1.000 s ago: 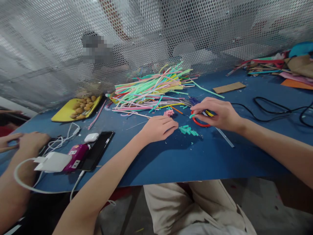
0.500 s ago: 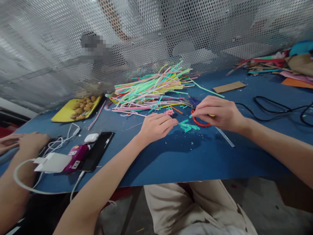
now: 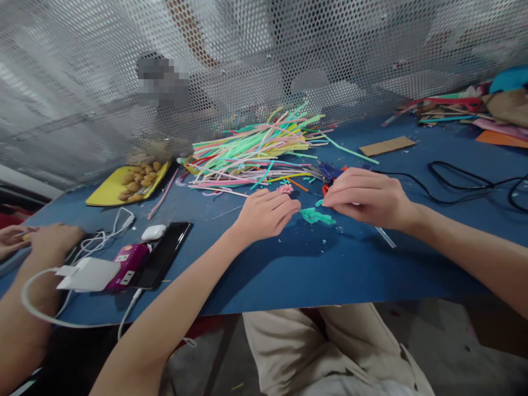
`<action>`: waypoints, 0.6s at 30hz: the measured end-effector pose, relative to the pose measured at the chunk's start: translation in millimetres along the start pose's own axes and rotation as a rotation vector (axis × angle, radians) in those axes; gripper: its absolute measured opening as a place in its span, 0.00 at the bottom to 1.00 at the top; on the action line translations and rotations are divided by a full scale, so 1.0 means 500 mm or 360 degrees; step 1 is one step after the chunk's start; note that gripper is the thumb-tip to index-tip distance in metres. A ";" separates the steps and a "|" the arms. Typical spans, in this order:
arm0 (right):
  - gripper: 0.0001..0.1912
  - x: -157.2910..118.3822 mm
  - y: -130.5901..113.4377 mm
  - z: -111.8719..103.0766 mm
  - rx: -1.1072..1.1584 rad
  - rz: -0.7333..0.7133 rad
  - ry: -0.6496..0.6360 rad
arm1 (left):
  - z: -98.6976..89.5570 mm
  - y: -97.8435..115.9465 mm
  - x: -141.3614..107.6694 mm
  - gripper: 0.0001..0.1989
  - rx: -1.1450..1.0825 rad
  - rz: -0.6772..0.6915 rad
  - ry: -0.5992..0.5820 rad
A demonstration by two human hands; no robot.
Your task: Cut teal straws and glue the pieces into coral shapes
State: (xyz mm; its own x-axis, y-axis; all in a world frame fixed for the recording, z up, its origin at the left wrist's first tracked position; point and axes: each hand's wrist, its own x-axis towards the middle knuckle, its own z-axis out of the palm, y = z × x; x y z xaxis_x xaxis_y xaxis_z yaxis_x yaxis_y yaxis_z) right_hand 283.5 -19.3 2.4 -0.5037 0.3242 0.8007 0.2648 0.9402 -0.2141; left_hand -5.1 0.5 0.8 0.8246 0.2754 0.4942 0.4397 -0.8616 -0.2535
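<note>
My left hand [image 3: 270, 213] has its fingers bent and pressed together just above the table, and what they hold is hidden. A curled pink fuzzy piece [image 3: 284, 188] shows behind its knuckles, and a thin wire [image 3: 226, 212] runs out to the left from under the hand. My right hand [image 3: 363, 198] pinches a short teal pipe cleaner piece [image 3: 319, 203] between thumb and fingers. Between the hands lies a small heap of teal cut pieces [image 3: 317, 216]. Scissors with blue and red handles [image 3: 329, 172] lie behind my right hand, partly covered by it.
A big pile of coloured pipe cleaners [image 3: 256, 143] lies against the perforated metal screen [image 3: 247, 66]. A yellow plate [image 3: 103, 190] of small brown fruits, a black phone [image 3: 169, 256] and chargers [image 3: 93, 274] are left. Cardboard [image 3: 386, 146] and a black cable [image 3: 457, 184] are right. Another person's hands [image 3: 55, 239] rest far left.
My right hand has moved slightly down with the teal piece, covering more of the scissors' red handle. The teal heap has shifted slightly; my left hand is nearly still.
</note>
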 end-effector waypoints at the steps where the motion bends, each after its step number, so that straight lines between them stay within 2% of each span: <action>1: 0.15 0.001 -0.003 0.001 0.0005 -0.0007 -0.0010 | -0.001 0.000 0.000 0.08 -0.0010 -0.0016 -0.0037; 5: 0.19 0.002 -0.013 0.008 -0.0035 -0.0070 -0.0068 | -0.002 0.004 -0.001 0.09 -0.0039 -0.0082 -0.0100; 8: 0.17 0.003 -0.025 0.016 -0.0092 -0.0122 -0.0112 | -0.003 0.010 0.003 0.09 -0.0058 -0.0135 -0.0100; 11: 0.12 0.004 -0.040 0.025 -0.0120 0.0082 -0.0089 | -0.004 0.017 0.008 0.09 -0.0074 -0.0207 -0.0143; 14: 0.13 0.000 -0.041 0.031 -0.0136 0.0337 0.0064 | -0.005 0.020 0.011 0.10 -0.0029 -0.0303 -0.0216; 18: 0.18 -0.009 -0.019 0.032 -0.0187 0.0374 0.0189 | -0.005 0.020 0.010 0.11 0.0008 -0.0387 -0.0292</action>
State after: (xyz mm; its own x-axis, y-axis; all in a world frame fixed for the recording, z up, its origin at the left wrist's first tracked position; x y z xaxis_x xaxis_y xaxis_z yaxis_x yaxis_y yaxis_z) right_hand 269.9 -28.1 -8.1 -0.3194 0.5106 0.7983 0.4596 0.8202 -0.3407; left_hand 2.5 -7.9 2.8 0.7454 0.5461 0.3823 0.6333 -0.7591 -0.1505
